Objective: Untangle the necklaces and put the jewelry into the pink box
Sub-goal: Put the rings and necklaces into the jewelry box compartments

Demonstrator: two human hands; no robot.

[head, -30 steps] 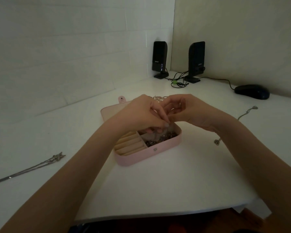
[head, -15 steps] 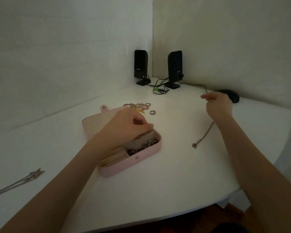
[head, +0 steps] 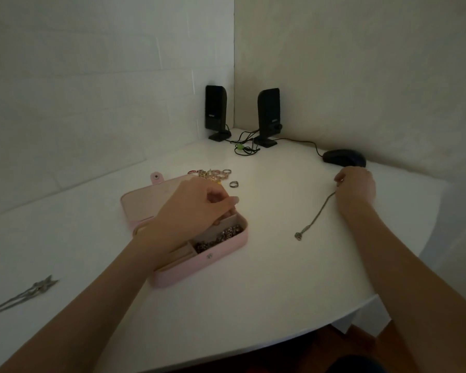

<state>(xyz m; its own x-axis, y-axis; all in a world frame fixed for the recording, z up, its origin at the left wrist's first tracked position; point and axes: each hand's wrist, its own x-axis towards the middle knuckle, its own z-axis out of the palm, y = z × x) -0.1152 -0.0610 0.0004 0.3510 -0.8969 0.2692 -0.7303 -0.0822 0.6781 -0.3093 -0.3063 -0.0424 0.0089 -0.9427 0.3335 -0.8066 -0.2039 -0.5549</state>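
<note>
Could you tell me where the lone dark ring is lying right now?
The lone dark ring lies on the table just beyond the pink box, near the ring cluster.

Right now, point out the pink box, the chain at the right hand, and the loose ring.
pink box (head: pixel 199 267), head view, front wall.
chain (head: pixel 316 214), head view, mid-length.
loose ring (head: pixel 234 184), head view, band.

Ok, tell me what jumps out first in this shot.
The open pink box at mid-table, chains heaped in its right compartment, with the left hand hovering over it. To the right, the right hand pinches the far end of a silver chain lying on the white table. Loose rings sit behind the box.
</note>
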